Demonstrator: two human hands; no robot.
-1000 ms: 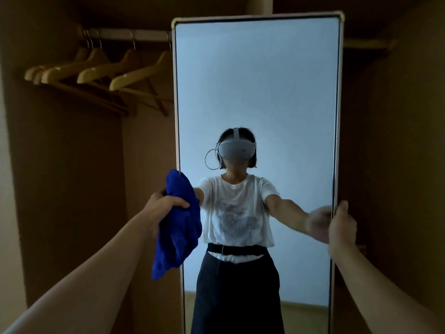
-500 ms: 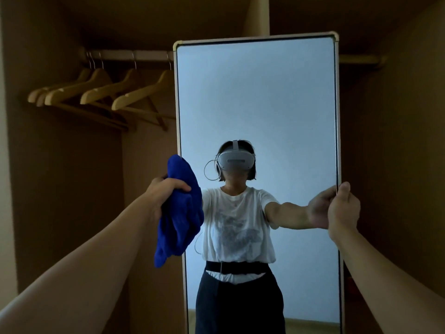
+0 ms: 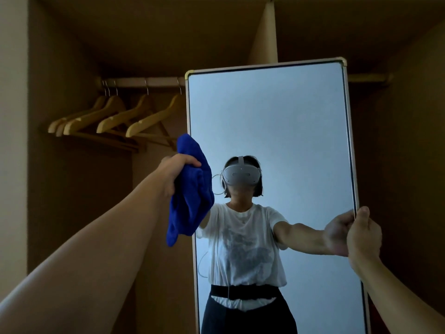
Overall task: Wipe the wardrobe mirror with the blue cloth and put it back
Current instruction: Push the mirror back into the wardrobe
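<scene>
A tall wardrobe mirror (image 3: pixel 277 121) in a pale frame stands upright in front of me, reflecting a person in a white shirt and a headset. My left hand (image 3: pixel 173 174) grips a bunched blue cloth (image 3: pixel 191 192), which hangs over the mirror's left edge at about mid height. Whether the cloth touches the glass is unclear. My right hand (image 3: pixel 363 233) is curled around the mirror's right edge, with the thumb on the front of the frame.
The mirror stands in an open brown wardrobe. Several wooden hangers (image 3: pixel 113 118) hang from a rail (image 3: pixel 144 81) at the upper left. A vertical divider panel (image 3: pixel 265 32) rises behind the mirror's top. The right compartment is dark.
The view has tilted upward, so the mirror sits lower in the frame. My left hand with the cloth has risen slightly along the mirror's left edge. My right hand keeps its hold on the right edge.
</scene>
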